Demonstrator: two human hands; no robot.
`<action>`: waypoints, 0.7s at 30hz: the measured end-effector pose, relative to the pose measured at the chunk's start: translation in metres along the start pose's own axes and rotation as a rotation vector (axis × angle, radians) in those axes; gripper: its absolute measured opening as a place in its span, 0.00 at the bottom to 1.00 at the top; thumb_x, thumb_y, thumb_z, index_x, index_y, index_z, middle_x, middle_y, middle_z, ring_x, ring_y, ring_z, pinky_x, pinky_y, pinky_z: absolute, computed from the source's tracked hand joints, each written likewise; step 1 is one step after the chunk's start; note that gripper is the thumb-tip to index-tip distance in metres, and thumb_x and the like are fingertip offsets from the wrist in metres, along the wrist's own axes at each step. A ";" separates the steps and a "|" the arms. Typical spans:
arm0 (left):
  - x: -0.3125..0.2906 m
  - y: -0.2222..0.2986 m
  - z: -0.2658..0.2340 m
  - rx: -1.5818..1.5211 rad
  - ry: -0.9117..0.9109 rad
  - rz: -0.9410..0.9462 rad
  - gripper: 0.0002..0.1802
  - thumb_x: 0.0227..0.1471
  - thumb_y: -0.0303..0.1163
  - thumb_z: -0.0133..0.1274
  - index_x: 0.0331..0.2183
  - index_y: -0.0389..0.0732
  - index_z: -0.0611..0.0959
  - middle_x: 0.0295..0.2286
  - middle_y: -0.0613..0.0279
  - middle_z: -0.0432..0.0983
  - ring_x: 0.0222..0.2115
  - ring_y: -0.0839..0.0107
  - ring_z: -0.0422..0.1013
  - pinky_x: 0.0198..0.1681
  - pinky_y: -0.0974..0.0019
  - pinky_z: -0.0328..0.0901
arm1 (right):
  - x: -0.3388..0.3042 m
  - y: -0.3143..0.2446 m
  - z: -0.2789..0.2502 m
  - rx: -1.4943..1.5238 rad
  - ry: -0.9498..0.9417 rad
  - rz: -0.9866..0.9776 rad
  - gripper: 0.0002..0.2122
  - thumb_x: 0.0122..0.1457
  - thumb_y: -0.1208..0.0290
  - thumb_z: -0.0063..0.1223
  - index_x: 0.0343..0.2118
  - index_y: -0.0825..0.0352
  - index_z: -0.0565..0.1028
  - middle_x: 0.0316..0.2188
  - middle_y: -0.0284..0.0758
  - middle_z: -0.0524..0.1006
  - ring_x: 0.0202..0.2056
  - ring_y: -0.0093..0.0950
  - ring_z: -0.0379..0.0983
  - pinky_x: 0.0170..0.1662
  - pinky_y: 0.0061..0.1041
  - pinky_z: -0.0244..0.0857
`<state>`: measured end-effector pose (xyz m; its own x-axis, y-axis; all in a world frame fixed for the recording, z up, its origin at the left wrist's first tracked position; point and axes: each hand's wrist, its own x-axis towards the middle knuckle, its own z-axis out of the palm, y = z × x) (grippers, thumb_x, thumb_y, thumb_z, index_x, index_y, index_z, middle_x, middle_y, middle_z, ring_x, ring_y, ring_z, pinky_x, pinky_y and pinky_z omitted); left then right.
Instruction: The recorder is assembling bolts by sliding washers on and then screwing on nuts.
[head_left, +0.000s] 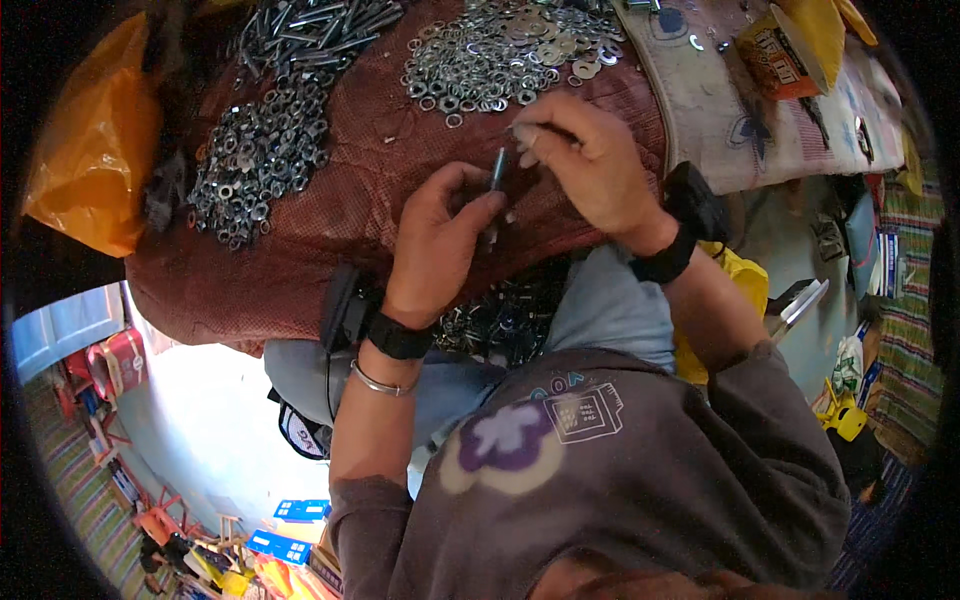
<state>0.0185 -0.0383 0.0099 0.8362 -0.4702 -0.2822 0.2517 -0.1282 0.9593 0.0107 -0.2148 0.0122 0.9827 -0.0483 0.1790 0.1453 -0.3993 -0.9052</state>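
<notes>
My left hand (pixel 437 235) is closed round a metal bolt (pixel 498 168), whose shank stands up between thumb and fingers. Just right of it, my right hand (pixel 595 165) pinches a small metal piece (pixel 510 128) that looks like a washer; the fingertips partly hide it. Both hands are over a dark red quilted cloth (pixel 370 130). Beyond the right fingertips spreads a heap of flat washers (pixel 490 60). Nuts (pixel 265 150) lie piled to the left, with a heap of bolts (pixel 325 35) behind them.
An orange plastic bag (pixel 100 140) stands at the far left. On a pale patterned cloth (pixel 700 120) to the right is a paper cup (pixel 780 60). Dark metal pieces (pixel 495 325) lie below the cloth's front edge, by my lap. A yellow bag (pixel 740 280) hangs near my right forearm.
</notes>
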 end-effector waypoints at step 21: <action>0.000 -0.002 -0.006 -0.078 0.096 0.035 0.08 0.48 0.23 0.48 0.34 0.33 0.72 0.23 0.63 0.74 0.21 0.80 0.66 0.23 0.77 0.60 | -0.018 0.000 0.021 -0.416 -0.146 -0.553 0.14 0.47 0.82 0.48 0.40 0.67 0.73 0.30 0.41 0.75 0.30 0.38 0.72 0.34 0.28 0.67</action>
<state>0.0211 -0.0326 0.0076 0.8871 -0.3869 -0.2516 0.2551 -0.0431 0.9659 -0.0049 -0.1950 0.0011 0.7873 0.3740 0.4902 0.6000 -0.6479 -0.4693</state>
